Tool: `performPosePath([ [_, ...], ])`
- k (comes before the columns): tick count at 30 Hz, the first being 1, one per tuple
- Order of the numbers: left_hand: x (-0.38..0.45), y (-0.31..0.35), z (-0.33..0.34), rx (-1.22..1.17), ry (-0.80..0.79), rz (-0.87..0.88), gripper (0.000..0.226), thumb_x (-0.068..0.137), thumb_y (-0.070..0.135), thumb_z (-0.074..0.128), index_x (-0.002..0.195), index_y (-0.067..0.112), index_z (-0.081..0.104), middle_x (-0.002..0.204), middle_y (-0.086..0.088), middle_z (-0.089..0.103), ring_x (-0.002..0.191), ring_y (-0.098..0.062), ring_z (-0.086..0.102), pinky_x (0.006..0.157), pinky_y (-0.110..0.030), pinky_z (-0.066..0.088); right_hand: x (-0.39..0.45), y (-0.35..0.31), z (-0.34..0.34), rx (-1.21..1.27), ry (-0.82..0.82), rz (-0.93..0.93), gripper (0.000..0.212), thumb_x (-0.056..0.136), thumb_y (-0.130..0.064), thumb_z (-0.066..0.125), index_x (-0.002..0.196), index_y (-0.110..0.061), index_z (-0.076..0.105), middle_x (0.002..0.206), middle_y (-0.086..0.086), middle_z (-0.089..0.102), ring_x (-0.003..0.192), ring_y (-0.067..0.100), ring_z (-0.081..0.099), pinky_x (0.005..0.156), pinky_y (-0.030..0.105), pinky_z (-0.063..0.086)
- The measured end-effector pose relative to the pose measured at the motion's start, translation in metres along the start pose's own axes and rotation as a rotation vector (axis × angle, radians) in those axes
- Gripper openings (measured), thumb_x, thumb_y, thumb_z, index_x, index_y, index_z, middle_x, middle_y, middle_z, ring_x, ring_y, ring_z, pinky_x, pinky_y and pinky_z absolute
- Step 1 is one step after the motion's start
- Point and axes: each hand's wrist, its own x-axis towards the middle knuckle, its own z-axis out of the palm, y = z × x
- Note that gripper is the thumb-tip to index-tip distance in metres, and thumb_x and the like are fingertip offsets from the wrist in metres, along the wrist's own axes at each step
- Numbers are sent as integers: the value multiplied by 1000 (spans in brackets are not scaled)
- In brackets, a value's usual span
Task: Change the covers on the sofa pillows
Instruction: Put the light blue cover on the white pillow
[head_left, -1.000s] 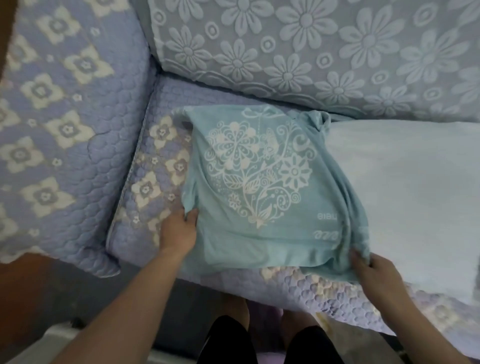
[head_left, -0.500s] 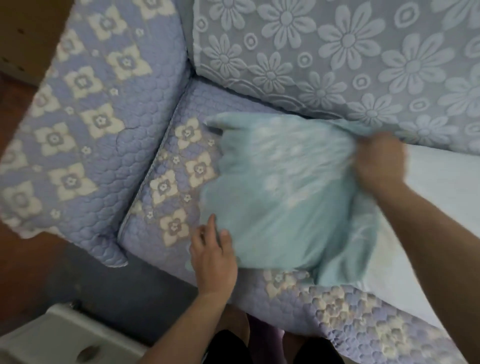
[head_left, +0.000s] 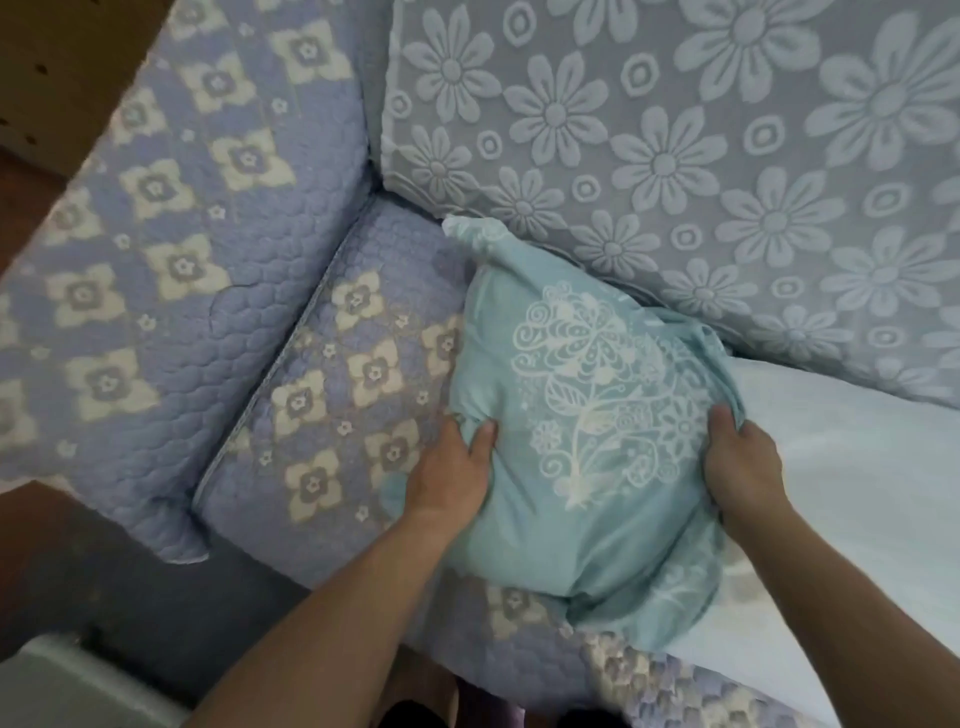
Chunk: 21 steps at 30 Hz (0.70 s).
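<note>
Teal pillow cover (head_left: 566, 415) with a white floral print lies on the sofa seat (head_left: 332, 415), near its back-left corner; left hand (head_left: 457, 478) and right hand (head_left: 737, 462) grip its side edges.

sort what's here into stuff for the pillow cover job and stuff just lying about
For the job:
- teal fabric pillow cover with white floral print, gripped by left hand and right hand
- plain pale blue pillow

Just there:
- lilac quilted sofa seat
- grey flowered back cushion

- Left hand (head_left: 454, 475) reaching forward on a bare forearm, thumb on top, fingers curled round the near-left edge of the pale teal cushion cover with white floral print (head_left: 582, 415).
- Right hand (head_left: 740, 462) likewise gripping its right edge, fingers tucked under.
</note>
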Motion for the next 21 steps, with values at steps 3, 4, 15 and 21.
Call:
performPosePath([
  [3, -34, -33, -26, -2, 65, 33, 33, 98, 54, 52, 101, 23, 61, 104, -7, 71, 100, -28, 66, 83, -35, 48, -26, 7, -21, -29, 0, 18, 53, 105, -42, 40, 124, 5, 59, 120, 27, 61, 111, 41, 57, 95, 43, 44],
  [4, -44, -55, -35, 34, 59, 0, 32, 97, 55, 54, 100, 24, 61, 102, -3, 72, 98, -27, 66, 82, -35, 49, -38, 11, -26, -74, -43, 18, 51, 105, -40, 42, 120, 4, 61, 115, 25, 63, 108, 39, 58, 91, 41, 44],
  [15, -36, -69, -15, -60, 257, -16, 54, 106, 44, 32, 156, 27, 31, 145, 6, 32, 132, -14, 35, 119, -38, 26, -35, -44, 17, -214, -301, -200, 36, 88, -41, 70, 115, -20, 59, 105, 2, 63, 100, 24, 61, 89, 33, 47],
  [21, -14, -46, -2, 15, 343, -18, 67, 103, 56, 27, 158, 19, 25, 156, -11, 33, 144, -27, 27, 122, -46, 21, 58, -91, 66, 222, -467, 284, 53, 79, -34, 72, 124, -7, 62, 108, 16, 72, 92, 31, 71, 86, 50, 59],
])
